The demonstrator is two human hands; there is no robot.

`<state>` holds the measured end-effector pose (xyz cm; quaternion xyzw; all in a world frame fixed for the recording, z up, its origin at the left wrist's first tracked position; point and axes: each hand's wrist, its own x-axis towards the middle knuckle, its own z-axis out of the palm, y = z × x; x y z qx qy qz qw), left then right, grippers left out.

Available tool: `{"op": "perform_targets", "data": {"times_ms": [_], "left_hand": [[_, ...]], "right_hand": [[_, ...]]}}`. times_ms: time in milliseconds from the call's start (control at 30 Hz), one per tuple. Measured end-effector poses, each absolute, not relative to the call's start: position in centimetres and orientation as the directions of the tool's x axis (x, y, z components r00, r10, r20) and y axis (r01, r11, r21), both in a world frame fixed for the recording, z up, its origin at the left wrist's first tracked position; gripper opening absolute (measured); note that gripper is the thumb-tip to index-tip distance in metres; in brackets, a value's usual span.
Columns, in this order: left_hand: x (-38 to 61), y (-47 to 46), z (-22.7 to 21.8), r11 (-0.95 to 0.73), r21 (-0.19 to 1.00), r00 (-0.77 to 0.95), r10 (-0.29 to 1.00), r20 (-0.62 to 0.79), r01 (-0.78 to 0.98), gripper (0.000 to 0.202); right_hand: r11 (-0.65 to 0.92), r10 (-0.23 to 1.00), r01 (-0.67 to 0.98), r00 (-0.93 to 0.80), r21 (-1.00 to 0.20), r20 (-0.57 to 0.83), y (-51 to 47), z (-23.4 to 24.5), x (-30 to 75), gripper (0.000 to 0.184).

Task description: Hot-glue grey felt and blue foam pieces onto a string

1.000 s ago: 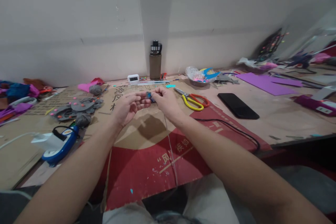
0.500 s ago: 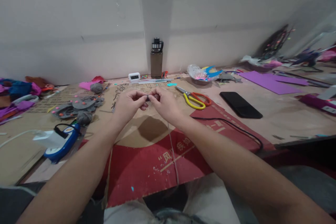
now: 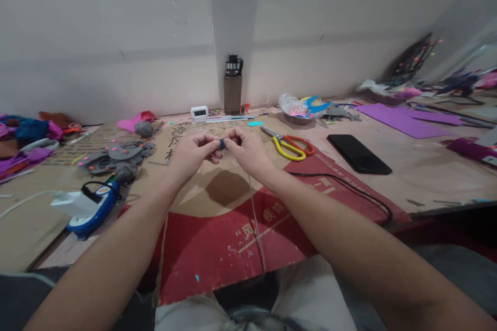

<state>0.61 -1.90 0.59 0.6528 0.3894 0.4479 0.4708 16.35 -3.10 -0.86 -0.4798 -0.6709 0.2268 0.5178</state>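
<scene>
My left hand (image 3: 197,152) and my right hand (image 3: 245,151) meet over the cardboard sheet, fingertips pinched together. Between them is a small dark blue piece (image 3: 222,143), too small and too covered by fingers to name. A thin pale string (image 3: 254,212) runs from below my right hand down across the red printed part of the cardboard (image 3: 209,248). Just right of my right hand lie scissors (image 3: 289,146) with one yellow and one orange-red handle.
A black phone (image 3: 359,154) and purple sheets (image 3: 407,120) lie to the right. Behind stand a dark bottle (image 3: 232,90), a small white clock (image 3: 199,112) and a bowl of scraps (image 3: 298,118). Grey pieces with pink dots (image 3: 112,158) and a blue power strip (image 3: 93,214) are at left.
The small piece between my fingertips shows more of its blue now, and my right fingers have shifted slightly to the right. The rest of the view has moved only a little.
</scene>
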Motion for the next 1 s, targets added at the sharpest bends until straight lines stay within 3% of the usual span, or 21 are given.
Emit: {"op": "perform_targets", "data": {"times_ms": [133,233,400,500,600,700,867,1000], "left_hand": [[0.0,-1.4,0.8,-0.184,0.981,0.426,0.893,0.144,0.054,0.028],[-0.1,-1.3,0.8,-0.197,0.976,0.408,0.901,0.146,0.088,0.028],[0.4,-1.7,0.7,-0.351,0.899,0.35,0.903,0.251,0.263,0.014],[0.5,-2.0,0.8,-0.416,0.845,0.284,0.9,0.33,0.337,0.013],[0.5,-2.0,0.8,-0.401,0.864,0.188,0.914,0.359,0.304,0.011],[0.3,-1.5,0.8,-0.38,0.882,0.078,0.925,0.373,0.279,0.01],[-0.6,-0.2,0.3,-0.39,0.889,0.01,0.917,0.399,0.242,0.011],[-1.1,0.6,0.0,-0.341,0.937,-0.03,0.939,0.344,0.08,0.015]], "right_hand": [[0.439,0.869,0.452,0.007,-0.777,0.495,-2.9,-0.8,16.7,0.008],[0.469,0.846,0.508,-0.025,-0.722,0.532,-3.1,-0.8,16.7,0.008],[0.524,0.798,0.591,-0.09,-0.613,0.596,-3.5,-1.1,16.3,0.008],[0.528,0.805,0.57,-0.1,-0.63,0.585,-3.4,-1.4,16.2,0.005],[0.485,0.846,0.518,-0.075,-0.705,0.528,-3.3,-1.6,16.1,0.015],[0.515,0.841,0.477,-0.122,-0.712,0.527,-3.3,-1.8,16.1,0.012],[0.589,0.808,0.431,-0.289,-0.684,0.513,-3.9,-1.8,15.7,0.017],[0.643,0.741,0.355,-0.513,-0.679,0.433,-4.4,-1.2,15.8,0.022]]}}
